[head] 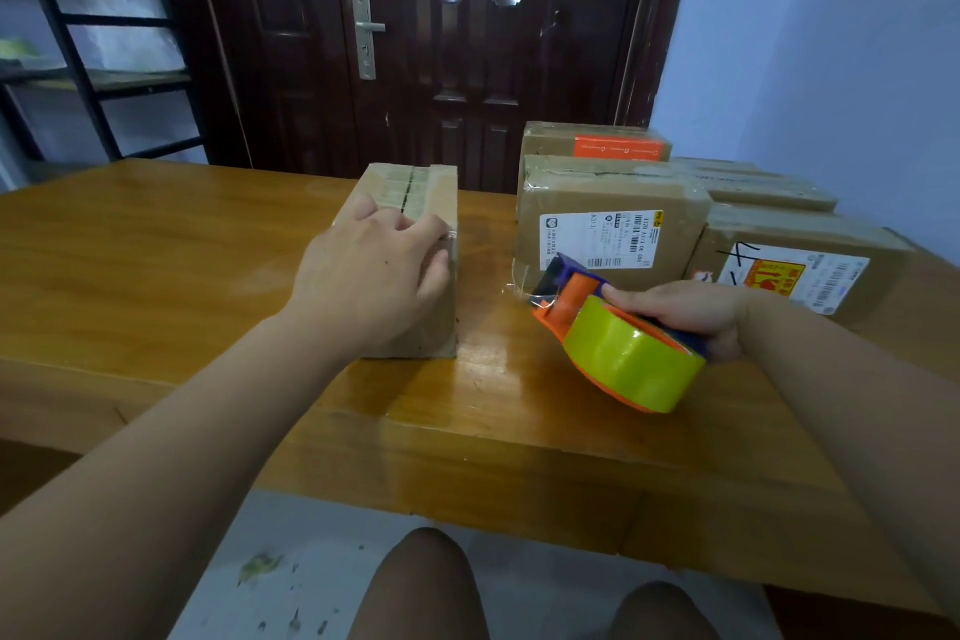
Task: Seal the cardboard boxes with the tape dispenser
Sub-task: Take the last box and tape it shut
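Two hands are working: the left hand [371, 270] is clasping the small box [440, 195] from above, fingers [415, 230] curled over its taped top; the right hand [693, 312] is gripping the tape dispenser [621, 338] just right of that box. Labelled boxes [608, 234] are standing farther right of it.

boxes [608, 203]: 6, one box [439, 192] left of the dispenser [574, 299], five beyond it and to its right, rear ones partly hidden | dispenser: 1 | tape roll [631, 359]: 1, on the dispenser | hands: 2, left hand [369, 270], right hand [691, 312] | table [156, 250]: 1 | door [441, 42]: 1 | rack [88, 68]: 1 | knees [426, 582]: 2
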